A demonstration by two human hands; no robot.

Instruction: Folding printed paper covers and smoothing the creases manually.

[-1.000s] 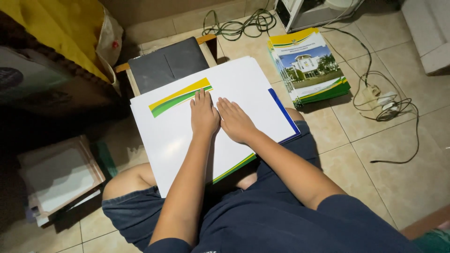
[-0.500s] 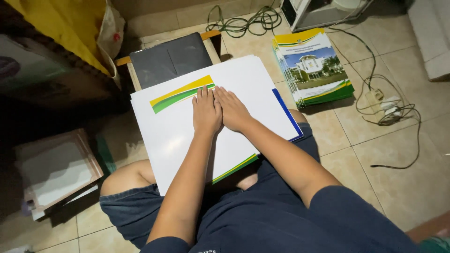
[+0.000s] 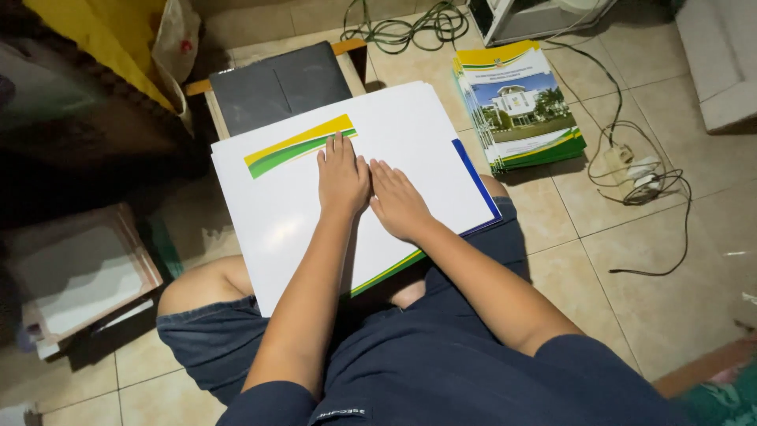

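Observation:
A large white printed sheet (image 3: 276, 213) with a yellow and green stripe near its top lies across my lap. Under it shows the blue edge of another sheet (image 3: 478, 183). My left hand (image 3: 341, 175) rests flat on the white sheet, fingers together, tips at the stripe. Beside it, touching, my right hand (image 3: 399, 201) also lies flat, palm down. Neither hand grips anything.
A stack of printed booklets (image 3: 520, 106) with a building picture lies on the tiled floor at right. A dark folder (image 3: 280, 83) on a small wooden stand sits ahead. Cables (image 3: 631, 170) trail at right. A pile of papers (image 3: 75, 272) lies at left.
Both hands have stayed flat on the sheet, shifting only slightly closer together. The view has moved a little.

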